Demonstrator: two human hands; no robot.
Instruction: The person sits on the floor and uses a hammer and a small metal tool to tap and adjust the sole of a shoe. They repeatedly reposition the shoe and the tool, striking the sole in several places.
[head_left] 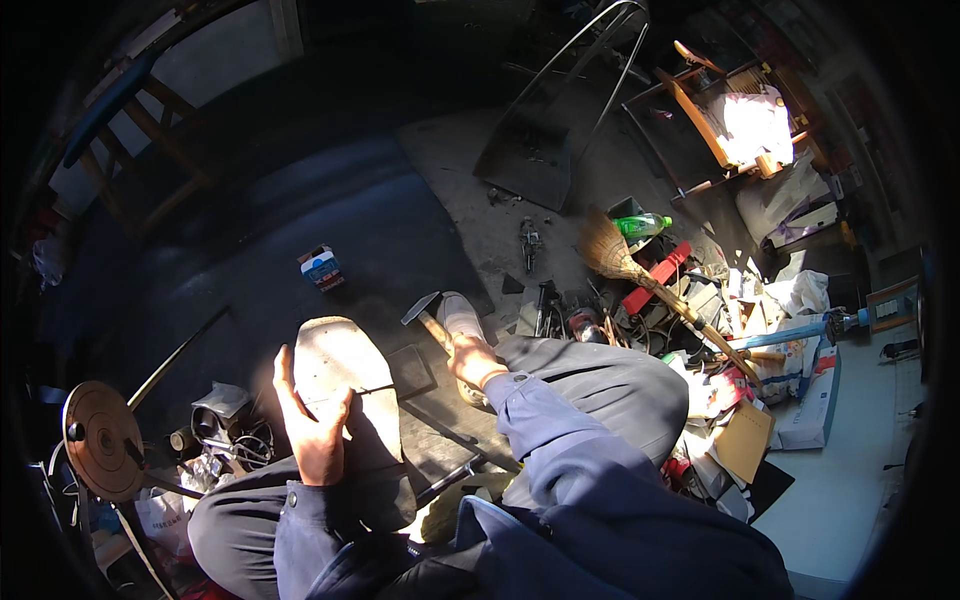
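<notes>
Upright in front of my lap stands a shoe sole point(345, 362), pale and sunlit at its toe end and darker below. My left hand point(315, 425) is closed round its left edge, fingers on the outer side and thumb over the face. Whether an upper is attached behind it I cannot tell. To the right, my right hand point(474, 360) grips a hammer point(434, 328) by its wooden handle. The metal head points up and left, apart from the sole, near the light shoe point(461, 313) on my foot.
A small blue, white and red box point(321, 268) sits on the dark mat point(390, 215). Rightward lie a broom point(612, 250), a green bottle point(643, 225) and heaped scraps. A metal dustpan point(525, 165) stands farther off. At left are a round disc point(103, 440) and a stool point(130, 95).
</notes>
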